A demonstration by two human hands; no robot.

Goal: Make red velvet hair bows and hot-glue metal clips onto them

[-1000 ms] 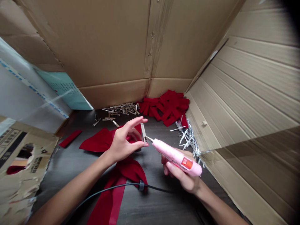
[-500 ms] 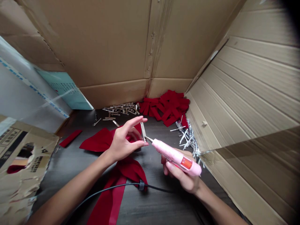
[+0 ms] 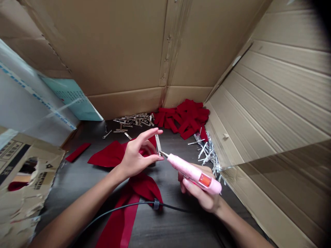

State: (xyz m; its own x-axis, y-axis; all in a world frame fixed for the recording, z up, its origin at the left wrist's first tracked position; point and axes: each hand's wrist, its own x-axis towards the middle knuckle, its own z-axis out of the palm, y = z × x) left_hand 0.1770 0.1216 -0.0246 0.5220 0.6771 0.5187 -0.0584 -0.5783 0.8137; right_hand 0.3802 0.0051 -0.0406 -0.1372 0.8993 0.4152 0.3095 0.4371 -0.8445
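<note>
My left hand (image 3: 141, 151) is closed on a small metal hair clip (image 3: 158, 144), held upright between thumb and fingers. A pink hot glue gun (image 3: 192, 172) is gripped in my right hand (image 3: 201, 196). Its metal nozzle points left and meets the lower end of the clip, at or very near its surface. Behind and below my left hand lies red ribbon (image 3: 107, 155), partly hidden by the hand. Another stretch of red ribbon (image 3: 124, 213) runs down toward the front edge of the view.
Metal clips (image 3: 136, 119) lie in a heap at the back, beside a pile of red fabric strips (image 3: 190, 117). Silvery strips (image 3: 208, 153) gather along the right cardboard wall (image 3: 271, 103). A black cable (image 3: 116, 208) crosses the front ribbon. One red strip (image 3: 78, 152) lies left, near torn cardboard (image 3: 31, 193).
Almost nothing differs. The glue gun has shifted very slightly left along the clip's lower end, while my left hand and the clip stay in place.
</note>
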